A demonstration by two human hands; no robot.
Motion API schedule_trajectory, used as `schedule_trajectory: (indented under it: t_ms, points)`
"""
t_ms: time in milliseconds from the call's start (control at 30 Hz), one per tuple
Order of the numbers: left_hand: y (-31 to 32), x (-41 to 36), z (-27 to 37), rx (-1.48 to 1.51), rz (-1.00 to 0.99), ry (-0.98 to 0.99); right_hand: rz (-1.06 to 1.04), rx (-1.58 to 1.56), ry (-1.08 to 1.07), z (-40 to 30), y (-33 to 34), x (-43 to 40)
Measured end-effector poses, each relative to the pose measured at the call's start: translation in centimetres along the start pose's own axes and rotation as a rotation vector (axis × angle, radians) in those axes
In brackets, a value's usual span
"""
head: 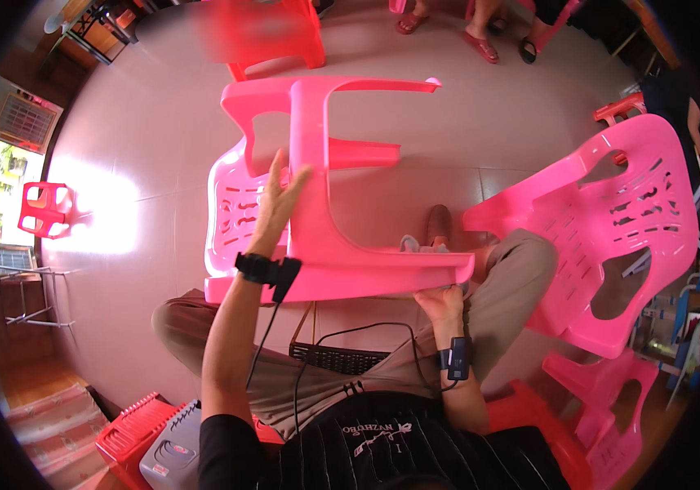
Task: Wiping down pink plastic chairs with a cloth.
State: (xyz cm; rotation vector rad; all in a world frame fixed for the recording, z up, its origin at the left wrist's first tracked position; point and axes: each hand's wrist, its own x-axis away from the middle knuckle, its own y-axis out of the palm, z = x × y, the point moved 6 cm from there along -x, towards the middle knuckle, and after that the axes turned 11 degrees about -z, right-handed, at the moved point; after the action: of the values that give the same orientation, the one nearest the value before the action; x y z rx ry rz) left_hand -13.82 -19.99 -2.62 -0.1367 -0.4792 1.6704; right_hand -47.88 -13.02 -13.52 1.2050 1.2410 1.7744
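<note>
A pink plastic armchair (310,208) lies tipped on its side before me, its legs pointing right and its slotted back towards the left. My left hand (279,205) reaches over it with the fingers spread, against or just above the seat edge. Under the end of the nearest leg is my right hand (441,303), palm side up; its fingers are partly hidden by the leg. A grey cloth (423,245) shows just behind that leg. Both wrists wear black straps with small devices and a cable.
Another pink armchair (619,226) stands at my right, with more pink and red chairs below it. A red chair (270,33) is ahead, a red stool (45,209) far left. Sandalled feet of other people (481,46) are at the top. A woven black basket (340,358) lies between my legs.
</note>
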Motion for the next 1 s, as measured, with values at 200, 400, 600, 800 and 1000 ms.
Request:
schedule_trajectory:
  t_ms: [200,400,600,800,1000]
  points:
    - [-15.1,9.5,-23.0,-0.237,0.276,-0.265,0.299,0.035,0.096,0.9,-1.2,0.5]
    - [-11.6,16.7,-33.1,1.201,0.391,-0.664,0.454,-0.046,0.137,-1.5,-6.0,0.3]
    - [-9.0,16.0,-29.5,1.433,0.099,-0.488,0.512,0.145,0.028,-1.4,-5.0,-0.2]
    - [-6.7,16.3,-23.2,1.325,-0.008,-0.625,0.595,0.045,-0.001,-3.7,-6.0,1.1]
    - [-5.4,15.8,-26.2,1.160,-0.140,-0.511,0.776,0.383,-0.029,-2.4,-5.4,1.7]
